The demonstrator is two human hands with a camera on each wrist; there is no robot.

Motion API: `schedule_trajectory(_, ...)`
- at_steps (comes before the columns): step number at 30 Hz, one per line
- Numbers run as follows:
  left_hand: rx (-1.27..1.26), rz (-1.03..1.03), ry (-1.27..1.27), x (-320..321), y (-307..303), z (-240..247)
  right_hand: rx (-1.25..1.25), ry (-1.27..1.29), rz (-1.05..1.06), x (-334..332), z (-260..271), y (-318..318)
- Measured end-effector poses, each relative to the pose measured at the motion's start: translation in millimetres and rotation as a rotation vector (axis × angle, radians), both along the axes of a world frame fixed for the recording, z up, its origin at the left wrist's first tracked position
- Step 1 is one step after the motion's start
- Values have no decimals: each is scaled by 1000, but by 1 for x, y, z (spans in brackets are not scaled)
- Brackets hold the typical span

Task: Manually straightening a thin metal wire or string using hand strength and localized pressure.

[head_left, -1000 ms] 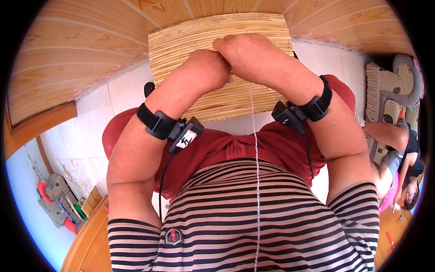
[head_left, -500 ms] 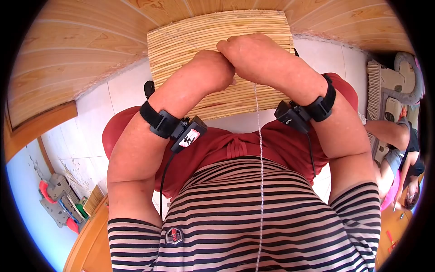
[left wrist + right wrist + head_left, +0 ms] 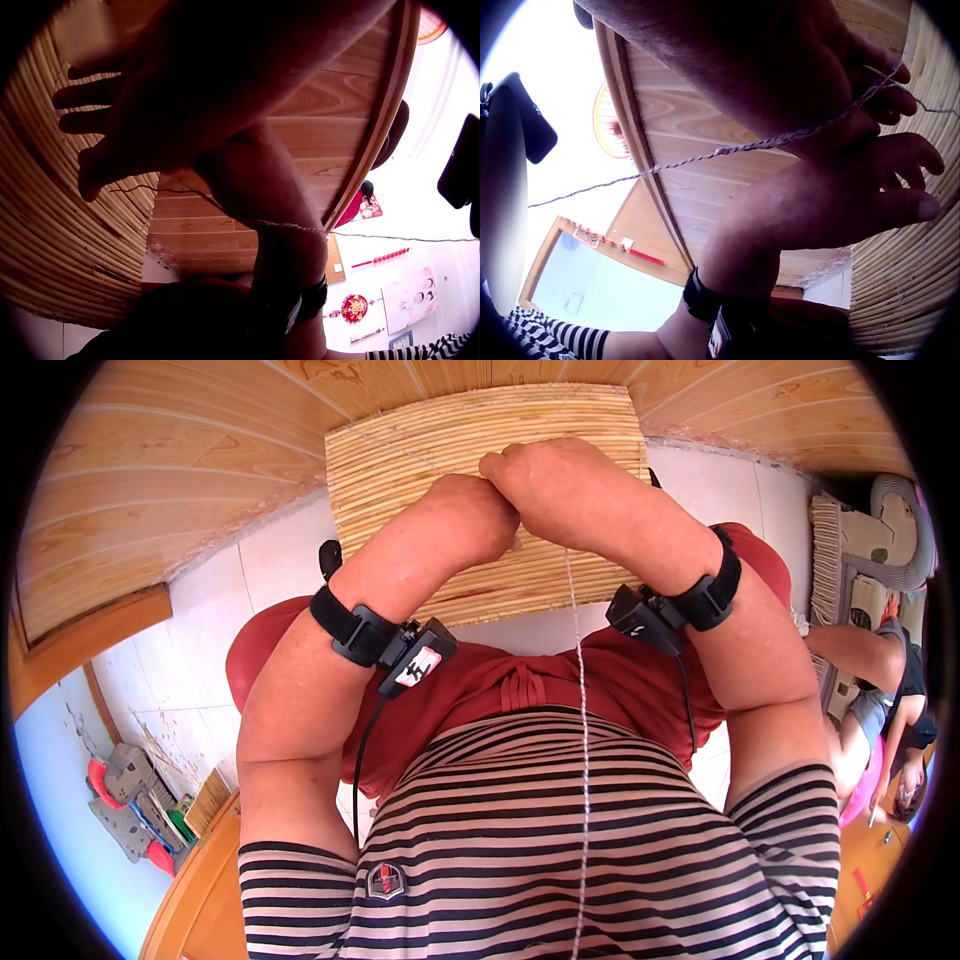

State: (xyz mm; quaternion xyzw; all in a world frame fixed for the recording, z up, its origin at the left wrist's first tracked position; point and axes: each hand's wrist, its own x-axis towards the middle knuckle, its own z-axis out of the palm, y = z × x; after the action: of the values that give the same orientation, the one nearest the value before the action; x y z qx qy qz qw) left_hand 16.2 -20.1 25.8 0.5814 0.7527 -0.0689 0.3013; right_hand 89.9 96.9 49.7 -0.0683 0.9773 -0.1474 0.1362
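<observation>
A mat of thin pale reeds [image 3: 540,585] lies in front of the person, under both hands. The left hand [image 3: 470,515] is low over its middle; in the right wrist view its thumb and fingers curve loosely with a gap between. Touching it, the right hand [image 3: 560,485] partly overlaps it, knuckles up. A twisted pale cord [image 3: 582,690] runs from under the right hand up towards the head. In the right wrist view the cord [image 3: 765,142] forks at the right hand's curled fingers [image 3: 877,56], which pinch it, and one strand reaches the mat. From above, the fingertips are hidden.
A wood-panelled wall [image 3: 200,460] rises right behind the mat. Pale floor tiles [image 3: 205,600] show at both sides. Another person [image 3: 880,710] sits at the right, near a grey fringed sofa [image 3: 850,540]. At the lower left stands a wooden cabinet [image 3: 190,890].
Both hands have shifted slightly to the right over the mat. The cord's line has swung a little to the right. The hands stay together.
</observation>
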Motion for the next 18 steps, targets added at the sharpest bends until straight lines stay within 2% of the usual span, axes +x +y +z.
schedule_trajectory(18, -10, 58, -14, 0, -3, 0, -30, 26, 16, 2, 2, 0)
